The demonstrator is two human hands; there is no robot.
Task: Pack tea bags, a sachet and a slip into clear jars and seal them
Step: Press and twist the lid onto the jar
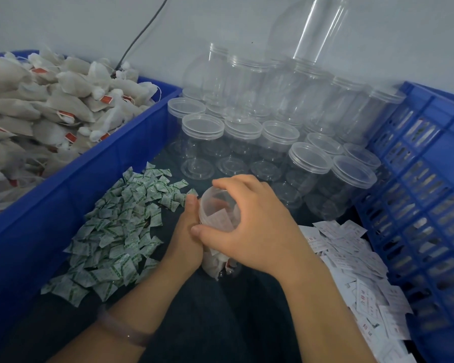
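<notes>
- Lower left of the frame: a pale bracelet [123, 328] on the left wrist, over the dark table top [220, 323].
- Centre: the jar [222, 267] stands on the table top between both hands. Through its clear lower wall I see pale tea bags packed inside, and a white printed slip shows through the top. I cannot make out a sachet in it.
- The left hand [185, 231] grips the jar's side, thumb pressed up along the wall. Its other fingers are hidden behind the jar.
- The right hand [257, 231] arches over the translucent lid [218, 205], thumb and fingers spread and clamped round its rim.
- I judge the step in hand to be sealing. The next move calls for the left hand to brace the jar while the right turns the lid square on the thread until it seats.
- Left of centre: a loose heap of green-printed sachets [116, 231]. Lower right: a heap of white slips [351, 271] against a blue slotted crate [430, 179].
- Upper centre: empty jars [247, 142], some upright, some stacked on their sides.
- Upper left: a blue bin [131, 142] heaped with loose tagged tea bags [50, 106].
</notes>
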